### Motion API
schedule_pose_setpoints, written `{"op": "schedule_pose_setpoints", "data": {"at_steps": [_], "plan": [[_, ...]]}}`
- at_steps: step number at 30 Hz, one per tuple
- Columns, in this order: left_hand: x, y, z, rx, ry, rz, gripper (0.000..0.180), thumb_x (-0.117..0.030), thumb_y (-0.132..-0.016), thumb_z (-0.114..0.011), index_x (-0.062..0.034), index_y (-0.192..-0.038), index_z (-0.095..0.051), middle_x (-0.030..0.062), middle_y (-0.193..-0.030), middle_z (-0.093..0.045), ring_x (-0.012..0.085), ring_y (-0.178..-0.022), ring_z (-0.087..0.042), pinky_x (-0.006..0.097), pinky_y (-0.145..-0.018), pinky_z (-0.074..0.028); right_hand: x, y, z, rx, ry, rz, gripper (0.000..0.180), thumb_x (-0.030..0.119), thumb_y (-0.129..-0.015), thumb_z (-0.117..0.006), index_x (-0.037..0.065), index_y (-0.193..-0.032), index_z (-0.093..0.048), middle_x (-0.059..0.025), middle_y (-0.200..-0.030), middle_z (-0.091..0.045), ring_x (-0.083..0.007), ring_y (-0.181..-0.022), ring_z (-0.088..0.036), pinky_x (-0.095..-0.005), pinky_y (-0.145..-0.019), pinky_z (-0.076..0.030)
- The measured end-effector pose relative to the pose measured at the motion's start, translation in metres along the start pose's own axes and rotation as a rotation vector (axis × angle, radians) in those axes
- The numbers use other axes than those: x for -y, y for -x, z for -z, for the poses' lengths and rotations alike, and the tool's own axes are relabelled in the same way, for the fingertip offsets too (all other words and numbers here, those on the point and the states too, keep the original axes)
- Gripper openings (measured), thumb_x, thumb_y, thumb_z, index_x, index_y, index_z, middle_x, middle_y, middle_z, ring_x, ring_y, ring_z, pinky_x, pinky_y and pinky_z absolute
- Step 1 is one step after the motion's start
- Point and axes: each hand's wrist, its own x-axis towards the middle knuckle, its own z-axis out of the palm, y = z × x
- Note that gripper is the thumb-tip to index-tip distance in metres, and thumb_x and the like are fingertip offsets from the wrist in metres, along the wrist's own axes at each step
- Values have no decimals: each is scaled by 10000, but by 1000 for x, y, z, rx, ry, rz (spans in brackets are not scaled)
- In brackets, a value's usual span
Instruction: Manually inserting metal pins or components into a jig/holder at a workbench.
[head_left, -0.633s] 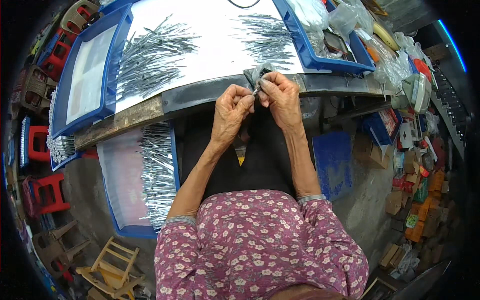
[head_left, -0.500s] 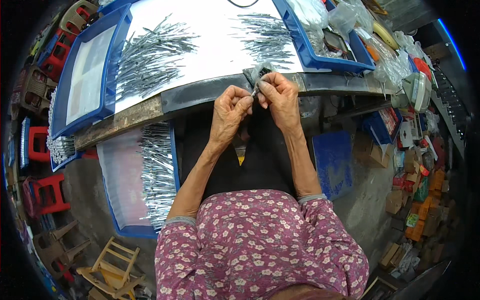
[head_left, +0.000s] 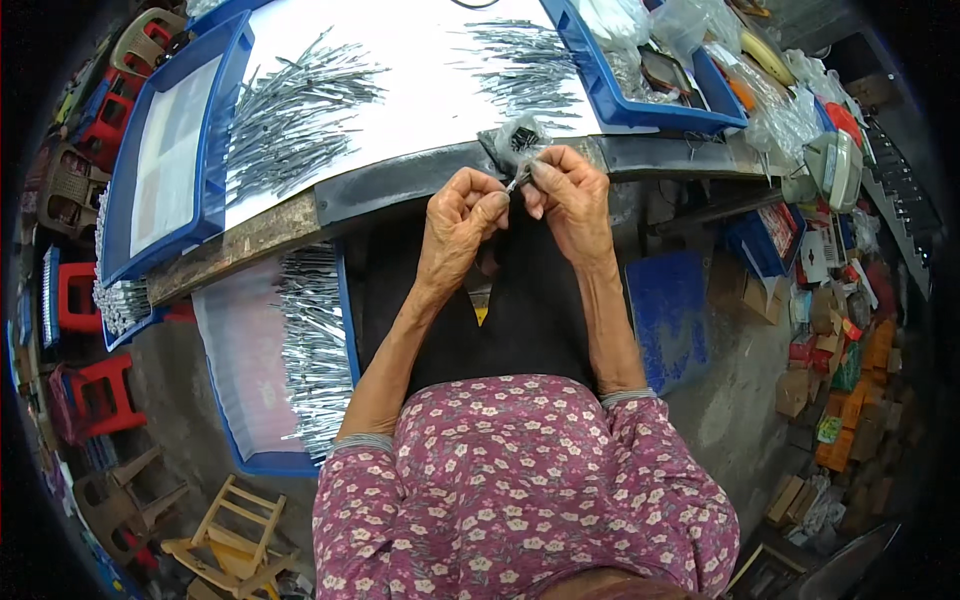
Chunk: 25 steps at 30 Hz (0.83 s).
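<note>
In front of the table's near edge, my left hand (head_left: 460,228) and my right hand (head_left: 576,206) are close together, thumbs and fingers pinched. Between their fingertips is a small, shiny silvery piece (head_left: 515,184), mostly covered, so its kind does not show. Just beyond my right fingers, a clear plastic bag or cup (head_left: 522,138) with small black parts in it rests at the table edge. Farther off on the white tabletop (head_left: 420,70) lie two heaps of thin silver-grey metal strips, a larger left heap (head_left: 300,110) and a smaller right heap (head_left: 525,70).
Blue trays stand left (head_left: 215,150) and right (head_left: 650,115) on the table, the right one holding plastic bags. Below, at left, another blue tray (head_left: 270,462) holds more strips. A wooden stool (head_left: 235,535), red stools (head_left: 100,395) and cardboard boxes (head_left: 795,390) stand around.
My right hand has shifted slightly right, and its fingers have moved off the clear plastic with the black parts, which shows more now. Both hands still pinch at the small piece.
</note>
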Motion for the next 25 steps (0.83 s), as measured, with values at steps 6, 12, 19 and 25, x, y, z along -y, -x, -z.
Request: {"op": "schedule_pose_setpoints", "data": {"at_steps": [6, 12, 19, 25], "plan": [[4, 2, 1, 4, 12, 24, 100, -107, -834, -566, -25, -856, -513, -9, -633, -525, 15, -528, -404, 151, -475, -305, -6, 2, -2, 9, -24, 1, 109, 77, -857, -527, -28, -886, -526, -58, -677, -548, -81, -555, -511, -183, -483, -403], [8, 2, 0, -6, 22, 33, 100, -104, -833, -566, -28, -866, -510, -7, -639, -526, 14, -536, -412, 152, -478, -310, -9, 3, 0, 4, 21, 10, 102, 65, -853, -532, -30, -890, -525, -52, -672, -545, -78, -548, -503, -185, -476, -402], [9, 3, 0, -21, 15, 7, 99, -84, -827, -569, -19, -864, -505, -2, -657, -532, 25, -555, -443, 153, -494, -337, -8, 5, -6, -8, 211, 54, 98, 63, -854, -529, -33, -873, -525, -35, -636, -530, -65, -515, -477, -181, -470, -388], [11, 4, 1, -35, -49, -27, 106, -80, -824, -572, -10, -865, -504, 9, -665, -542, 45, -605, -496, 165, -540, -389, -12, 13, -13, -47, 407, 130, 106, 77, -856, -531, -26, -880, -545, -44, -640, -545, -63, -528, -491, -170, -477, -393]]}}
